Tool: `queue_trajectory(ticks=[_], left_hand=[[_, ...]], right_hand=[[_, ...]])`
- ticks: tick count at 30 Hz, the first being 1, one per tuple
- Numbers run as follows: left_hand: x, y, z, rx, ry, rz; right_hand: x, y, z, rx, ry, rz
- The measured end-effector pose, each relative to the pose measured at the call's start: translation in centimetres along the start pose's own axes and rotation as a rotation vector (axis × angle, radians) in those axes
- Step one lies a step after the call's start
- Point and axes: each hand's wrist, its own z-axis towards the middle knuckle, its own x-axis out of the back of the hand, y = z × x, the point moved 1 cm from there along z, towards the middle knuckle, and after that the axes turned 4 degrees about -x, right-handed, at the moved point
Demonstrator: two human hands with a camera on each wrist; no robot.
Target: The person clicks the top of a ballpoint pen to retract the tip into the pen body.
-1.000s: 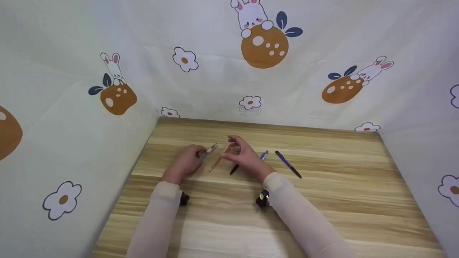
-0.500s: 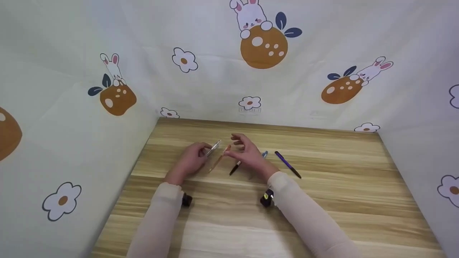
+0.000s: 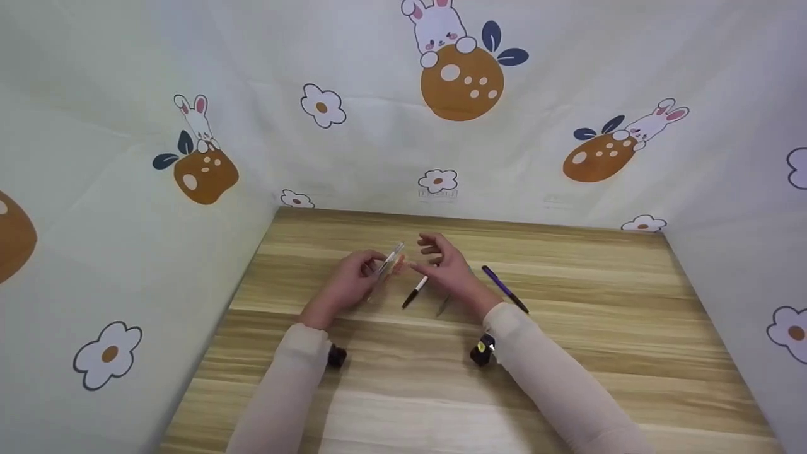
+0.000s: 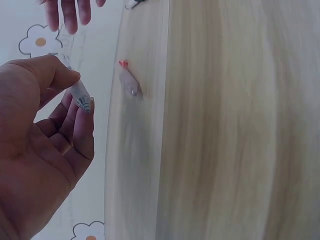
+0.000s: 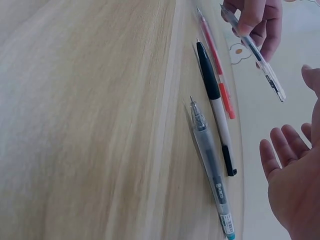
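My left hand (image 3: pixel 353 280) pinches a clear pen with a dark refill (image 5: pixel 261 61) between thumb and fingers. In the left wrist view the pen's ridged tip (image 4: pixel 84 103) points out below the thumb. My right hand (image 3: pixel 451 268) has relaxed fingers, palm facing the left hand, and holds nothing. On the table beside it lie a red pen (image 5: pixel 214 47), a black-and-white pen (image 5: pixel 216 102) and a clear grey pen with a teal end (image 5: pixel 212 167), roughly side by side. In the head view, the held pen overlaps the red one.
A purple pen (image 3: pixel 504 287) with dark ends lies right of the right hand. The wood-grain table (image 3: pixel 403 391) is bounded at the back and sides by pale cloth walls (image 3: pixel 365 151) printed with rabbits and flowers. A black wrist camera (image 3: pixel 482 350) sits below the right sleeve.
My left hand has moved right with the clear pen, which now crosses in front of the red pen. The right hand has drawn back to the right, away from the red pen.
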Motion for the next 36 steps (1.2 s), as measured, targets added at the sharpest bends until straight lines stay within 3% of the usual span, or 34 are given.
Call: queue_trajectory(ticks=[8, 20, 29, 36], left_hand=[[-1.3, 0.6, 0.3, -0.056, 0.006, -0.062], [-3.2, 2.1, 0.5, -0.058, -0.019, -0.206], [-5.0, 3.1, 0.8, -0.069, -0.012, -0.344], [-5.9, 3.7, 1.0, -0.068, -0.024, -0.401]], right_hand=[[0.6, -0.2, -0.5, 0.018, 0.049, 0.069], [1.6, -0.4, -1.5, 0.033, 0.093, 0.124], [2.2, -0.4, -2.2, -0.011, 0.112, 0.202], [2.5, -0.6, -2.4, -0.043, 0.137, 0.283]])
